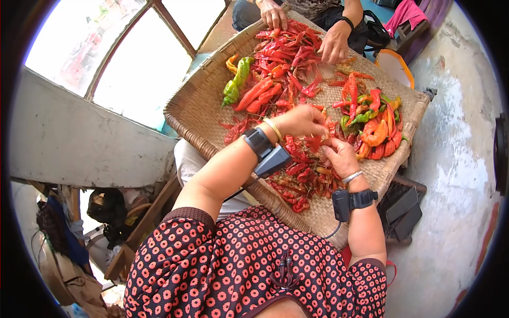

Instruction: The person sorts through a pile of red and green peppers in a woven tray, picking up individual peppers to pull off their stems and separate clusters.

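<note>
red chili [315,142] seemingly pinched by left hand [303,122] and right hand [340,157] mid woven tray [195,112], bare weave near rims.

One camera, worn on the person's head, looks forward and steeply down through a fisheye lens. It sits close above the tray [196,111], with left hand [303,122] and right hand [340,157] mid-frame, the blouse [254,259] at 6 o'clock and a co-worker's hand [334,45] at 12 o'clock.
</note>
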`<state>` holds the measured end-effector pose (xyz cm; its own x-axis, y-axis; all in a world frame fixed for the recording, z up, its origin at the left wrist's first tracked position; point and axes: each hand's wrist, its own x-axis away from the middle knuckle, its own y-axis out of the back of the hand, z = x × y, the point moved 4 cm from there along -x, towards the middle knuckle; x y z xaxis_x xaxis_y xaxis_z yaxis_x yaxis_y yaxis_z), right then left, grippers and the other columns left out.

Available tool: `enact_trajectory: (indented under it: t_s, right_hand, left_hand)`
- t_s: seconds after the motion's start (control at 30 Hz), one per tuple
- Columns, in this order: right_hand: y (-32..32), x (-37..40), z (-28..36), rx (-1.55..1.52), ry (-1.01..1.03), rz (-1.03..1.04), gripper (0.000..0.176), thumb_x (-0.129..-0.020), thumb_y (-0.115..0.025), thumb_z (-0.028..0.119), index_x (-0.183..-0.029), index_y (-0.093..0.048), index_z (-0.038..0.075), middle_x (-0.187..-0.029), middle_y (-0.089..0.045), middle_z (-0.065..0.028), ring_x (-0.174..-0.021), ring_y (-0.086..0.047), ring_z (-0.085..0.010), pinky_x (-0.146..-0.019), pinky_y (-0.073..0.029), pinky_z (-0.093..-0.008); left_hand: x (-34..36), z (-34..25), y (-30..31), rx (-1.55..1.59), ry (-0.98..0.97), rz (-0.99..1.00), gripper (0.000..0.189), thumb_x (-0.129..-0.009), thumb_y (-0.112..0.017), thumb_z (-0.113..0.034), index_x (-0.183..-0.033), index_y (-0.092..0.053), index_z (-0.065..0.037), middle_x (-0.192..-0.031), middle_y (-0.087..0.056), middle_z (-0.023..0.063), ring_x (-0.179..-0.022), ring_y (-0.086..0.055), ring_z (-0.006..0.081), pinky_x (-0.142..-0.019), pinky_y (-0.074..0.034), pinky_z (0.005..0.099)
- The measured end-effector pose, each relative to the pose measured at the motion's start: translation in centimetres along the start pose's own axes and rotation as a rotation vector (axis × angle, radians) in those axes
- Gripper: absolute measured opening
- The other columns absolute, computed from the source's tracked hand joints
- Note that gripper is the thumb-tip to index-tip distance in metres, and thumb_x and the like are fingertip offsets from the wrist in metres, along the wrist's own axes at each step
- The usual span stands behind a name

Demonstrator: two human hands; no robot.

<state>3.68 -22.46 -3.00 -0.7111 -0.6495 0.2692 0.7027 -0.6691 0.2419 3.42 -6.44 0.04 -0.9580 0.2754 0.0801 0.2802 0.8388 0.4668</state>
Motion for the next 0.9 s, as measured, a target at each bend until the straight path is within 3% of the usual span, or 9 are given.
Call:
enact_trajectory:
  t_s: [0.03, 0.17, 0.2, 0.23, 0.3, 0.37, 0.7, 0.8, 0.9]
  right_hand:
    - [0.0, 0.2, 0.1, 0.000, 0.001, 0.000, 0.019, -0.082, -0.056, 0.014, -0.094, -0.061, 0.000, -0.067, -0.058, -0.0012, -0.056, -0.054, -0.0064, -0.050, -0.045, -0.0227]
    - [-3.1, 2.3, 0.7, 0.022, -0.171, 0.625, 0.031, -0.082, -0.056, 0.016, -0.109, -0.056, 0.002, -0.083, -0.060, -0.0032, -0.063, -0.056, -0.0081, -0.057, -0.047, -0.0235]
    - [-3.9, 2.6, 0.7, 0.068, -0.118, 0.730, 0.034, -0.081, -0.056, 0.018, -0.111, -0.055, 0.002, -0.088, -0.061, -0.0060, -0.070, -0.058, -0.0123, -0.063, -0.047, -0.0264]
    - [-4.7, 2.8, 0.5, 0.113, -0.066, 0.833, 0.036, -0.081, -0.056, 0.020, -0.112, -0.054, 0.002, -0.094, -0.062, -0.0087, -0.077, -0.060, -0.0165, -0.070, -0.048, -0.0293]
    - [-5.9, 2.3, -0.7, 0.255, 0.119, 0.830, 0.039, -0.080, -0.055, 0.021, -0.113, -0.053, 0.002, -0.099, -0.061, -0.0115, -0.084, -0.059, -0.0214, -0.076, -0.046, -0.0314]
    - [-6.4, 2.3, -1.0, 0.399, 0.302, 0.823, 0.041, -0.079, -0.055, 0.023, -0.114, -0.052, 0.002, -0.104, -0.060, -0.0144, -0.091, -0.058, -0.0262, -0.083, -0.044, -0.0336]
    - [-2.9, 0.3, 0.7, 0.581, 0.374, 0.150, 0.032, -0.074, -0.061, 0.017, -0.104, -0.056, 0.006, -0.098, -0.057, -0.0150, -0.093, -0.055, -0.0320, -0.080, -0.044, -0.0361]
    - [-0.6, -0.1, 1.8, 0.578, 0.492, -0.129, 0.028, -0.073, -0.061, 0.013, -0.100, -0.058, 0.005, -0.093, -0.056, -0.0139, -0.088, -0.056, -0.0306, -0.077, -0.045, -0.0357]
    - [1.7, 0.1, 1.8, 0.446, 0.394, -0.289, 0.022, -0.075, -0.060, 0.013, -0.096, -0.059, 0.007, -0.089, -0.060, -0.0126, -0.074, -0.059, -0.0282, -0.067, -0.048, -0.0347]
  left_hand:
    - [0.0, 0.8, 1.2, 0.060, 0.077, -0.110, 0.020, -0.079, -0.064, -0.022, -0.081, -0.062, -0.002, -0.065, -0.056, -0.0010, -0.063, -0.050, 0.0058, -0.058, -0.043, 0.0244]
    - [0.6, 3.0, 5.8, 0.450, 0.048, -0.755, 0.020, -0.079, -0.063, -0.018, -0.078, -0.060, 0.002, -0.066, -0.059, 0.0068, -0.061, -0.056, 0.0099, -0.055, -0.046, 0.0267]
    - [1.3, 2.6, 7.0, 0.037, 0.036, -0.798, 0.022, -0.077, -0.062, -0.021, -0.075, -0.060, 0.001, -0.068, -0.061, 0.0103, -0.062, -0.061, 0.0181, -0.056, -0.048, 0.0331]
    - [2.1, 2.5, 7.5, 0.036, 0.035, -0.798, 0.022, -0.077, -0.062, -0.021, -0.075, -0.060, 0.001, -0.068, -0.061, 0.0103, -0.062, -0.061, 0.0181, -0.056, -0.048, 0.0331]
    - [2.4, 2.1, 7.5, -0.683, 0.269, -0.475, 0.027, -0.075, -0.063, -0.026, -0.084, -0.061, -0.001, -0.073, -0.062, 0.0133, -0.070, -0.060, 0.0267, -0.062, -0.047, 0.0375]
    - [2.5, 3.5, 7.0, -0.706, 0.379, -0.368, 0.029, -0.071, -0.062, -0.029, -0.084, -0.061, -0.003, -0.077, -0.060, 0.0178, -0.078, -0.058, 0.0333, -0.067, -0.046, 0.0419]
    - [1.1, 3.6, 2.4, -0.625, 0.005, -0.107, 0.026, -0.070, -0.064, -0.018, -0.092, -0.062, -0.003, -0.084, -0.062, 0.0162, -0.080, -0.059, 0.0309, -0.073, -0.046, 0.0386]
    - [1.1, 2.1, 3.2, -0.216, 0.004, -0.155, 0.028, -0.074, -0.064, -0.017, -0.098, -0.063, -0.005, -0.093, -0.063, 0.0153, -0.085, -0.061, 0.0245, -0.074, -0.048, 0.0313]
    - [1.8, 1.7, 5.7, -0.540, -0.054, -0.541, 0.020, -0.071, -0.062, -0.021, -0.085, -0.064, -0.007, -0.082, -0.061, 0.0135, -0.079, -0.059, 0.0294, -0.070, -0.047, 0.0383]
